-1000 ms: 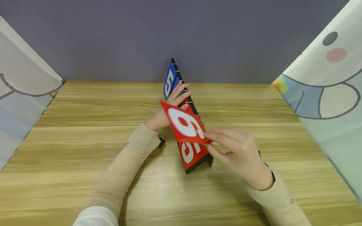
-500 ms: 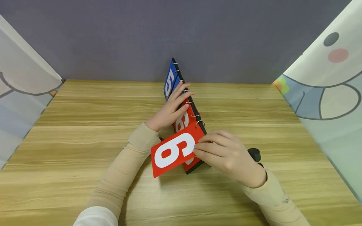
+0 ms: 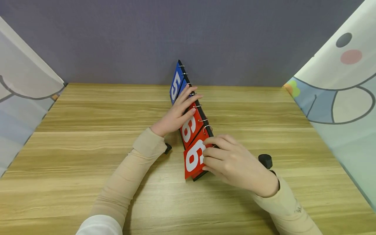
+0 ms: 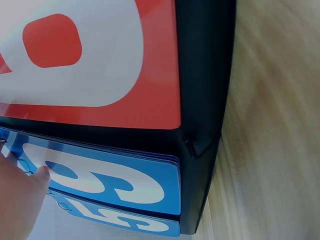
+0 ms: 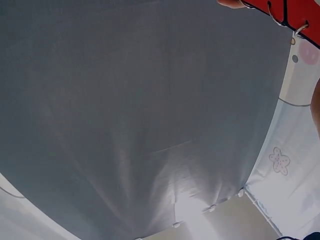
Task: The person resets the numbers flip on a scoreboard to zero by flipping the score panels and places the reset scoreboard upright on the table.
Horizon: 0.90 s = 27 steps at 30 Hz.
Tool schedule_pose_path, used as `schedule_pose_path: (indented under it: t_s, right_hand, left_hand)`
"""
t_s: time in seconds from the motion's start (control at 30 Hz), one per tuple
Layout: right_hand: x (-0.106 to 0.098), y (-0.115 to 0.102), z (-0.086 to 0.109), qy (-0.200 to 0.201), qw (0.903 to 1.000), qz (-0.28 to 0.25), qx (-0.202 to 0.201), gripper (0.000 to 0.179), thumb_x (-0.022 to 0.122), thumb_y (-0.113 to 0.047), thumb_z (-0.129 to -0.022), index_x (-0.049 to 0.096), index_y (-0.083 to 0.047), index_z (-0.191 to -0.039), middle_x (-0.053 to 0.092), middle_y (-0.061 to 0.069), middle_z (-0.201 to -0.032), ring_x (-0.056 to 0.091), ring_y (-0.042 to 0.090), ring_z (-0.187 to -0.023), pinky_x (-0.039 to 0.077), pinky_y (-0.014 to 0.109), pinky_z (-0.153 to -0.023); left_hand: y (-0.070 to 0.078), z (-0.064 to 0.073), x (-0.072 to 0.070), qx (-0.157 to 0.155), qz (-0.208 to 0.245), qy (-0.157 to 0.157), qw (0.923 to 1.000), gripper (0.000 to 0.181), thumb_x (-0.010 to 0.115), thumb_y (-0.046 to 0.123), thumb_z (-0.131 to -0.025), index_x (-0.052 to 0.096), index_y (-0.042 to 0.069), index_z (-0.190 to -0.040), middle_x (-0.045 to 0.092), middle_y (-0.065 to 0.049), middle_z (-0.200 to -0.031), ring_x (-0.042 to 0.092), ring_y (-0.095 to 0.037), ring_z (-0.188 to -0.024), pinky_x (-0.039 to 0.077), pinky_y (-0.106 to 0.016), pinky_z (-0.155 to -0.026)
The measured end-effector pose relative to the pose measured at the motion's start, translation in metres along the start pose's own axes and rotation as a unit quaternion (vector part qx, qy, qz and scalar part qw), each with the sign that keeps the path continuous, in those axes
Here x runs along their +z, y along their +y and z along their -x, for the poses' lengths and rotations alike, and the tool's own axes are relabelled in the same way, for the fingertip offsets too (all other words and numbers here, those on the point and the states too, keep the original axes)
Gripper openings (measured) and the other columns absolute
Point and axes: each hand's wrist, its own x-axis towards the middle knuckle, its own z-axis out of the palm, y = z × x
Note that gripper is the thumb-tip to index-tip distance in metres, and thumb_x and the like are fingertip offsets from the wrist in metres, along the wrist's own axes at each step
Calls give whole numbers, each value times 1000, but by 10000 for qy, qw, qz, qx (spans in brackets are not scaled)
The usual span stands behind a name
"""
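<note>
A flip scoreboard stands on the table, its black top edge point(image 3: 203, 115) running away from me. It carries blue number cards point(image 3: 175, 85) at the far end and red ones point(image 3: 188, 129) nearer. My left hand point(image 3: 176, 116) rests over its middle, fingers stretched onto the top edge. In the left wrist view, part of that hand point(image 4: 20, 195) lies by a blue card point(image 4: 105, 175). With bent fingertips my right hand point(image 3: 232, 163) touches the nearest red card point(image 3: 192, 160), a white 6, which tilts slightly off the stack; the thumb is hidden. Metal rings point(image 5: 301, 29) show in the right wrist view.
The wooden table point(image 3: 88, 147) spreads around the scoreboard. A dark grey cloth wall point(image 3: 117, 42) closes the back, and printed cloths point(image 3: 346, 98) hang at both sides. Small black pieces point(image 3: 265, 161) sit beside each wrist.
The nearest red 6 card has come over the top and swung down toward the near end's stack. My right hand has eased from pinching its edge to touching its face. My left hand stays put.
</note>
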Motion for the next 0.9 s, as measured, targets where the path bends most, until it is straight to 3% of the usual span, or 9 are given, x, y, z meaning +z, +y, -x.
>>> schedule_pose_path:
  t_s: [0.17, 0.27, 0.4, 0.5, 0.6, 0.67, 0.73, 0.83, 0.9]
  right_hand:
    - [0, 2, 0, -57, 9995, -286, 81, 12, 77, -19, -77, 69, -11, -79, 64, -4, -81, 57, 22, -103, 41, 35, -96]
    - [-1, 7, 1, 372, 9960, -805, 63, 16, 66, -22, -89, 69, -11, -79, 64, -3, -83, 56, 24, -103, 39, 34, -98]
    - [-7, 22, 4, 1321, 9776, -1633, 122, 28, 55, -26, -96, 69, -8, -80, 65, 2, -84, 56, 25, -99, 39, 31, -98]
    - [-12, 38, 11, 1607, 9631, -2084, 559, 29, 59, -28, -94, 70, -5, -80, 66, 5, -83, 57, 22, -99, 41, 26, -97]
    - [-13, 55, 23, 1229, 9472, -2607, 1403, 15, 67, -20, -89, 71, -6, -85, 68, 5, -87, 58, 14, -100, 42, 22, -96]
    - [-11, 65, 32, 602, 9294, -2992, 2075, 9, 70, -13, -86, 71, -9, -93, 69, 2, -94, 58, 7, -102, 42, 19, -95]
    - [-8, 72, 38, -173, 9075, -3268, 2635, 19, 70, -8, -84, 69, -10, -103, 68, 0, -103, 57, 4, -105, 41, 18, -95]
    - [0, 79, 41, -1090, 8783, -3517, 3049, 23, 62, -11, -91, 66, -10, -114, 66, 0, -113, 56, 7, -110, 43, 25, -95]
    - [5, 82, 40, -1388, 8688, -3627, 3072, 27, 59, -16, -94, 63, -8, -119, 65, 3, -118, 57, 14, -112, 45, 34, -96]
  left_hand:
    - [-1, 1, 0, -50, 22, -8, 10000, 62, 27, 51, -99, 42, 9, -141, 19, -11, -155, -6, -21, -147, 2, -49, -117]
    - [-1, 1, -1, -61, 29, -24, 10000, 62, 28, 51, -98, 42, 9, -141, 18, -11, -156, -7, -20, -147, 2, -49, -117]
    - [0, 0, -1, -72, 37, -38, 10000, 61, 29, 50, -99, 42, 8, -141, 18, -11, -156, -7, -20, -147, 2, -50, -117]
    - [0, 0, -1, -80, 34, -7, 10000, 62, 29, 51, -98, 42, 7, -141, 19, -11, -156, -7, -21, -147, 3, -50, -117]
    - [0, 0, -1, -94, 18, 10, 10000, 64, 28, 52, -97, 42, 7, -141, 19, -11, -155, -6, -21, -147, 3, -49, -117]
    - [0, 1, 0, -122, 23, -30, 9999, 63, 29, 51, -98, 42, 7, -141, 18, -10, -156, -7, -20, -147, 3, -49, -117]
    - [0, 1, 0, -159, 36, -69, 9998, 61, 30, 50, -98, 42, 8, -141, 18, -9, -156, -7, -19, -147, 3, -49, -117]
    - [0, 2, 0, -189, 59, -71, 9998, 61, 30, 50, -98, 42, 8, -141, 18, -9, -156, -8, -18, -147, 4, -50, -117]
    - [1, 2, 0, -180, 55, -18, 9998, 63, 29, 52, -98, 43, 8, -141, 19, -9, -156, -7, -19, -147, 4, -50, -117]
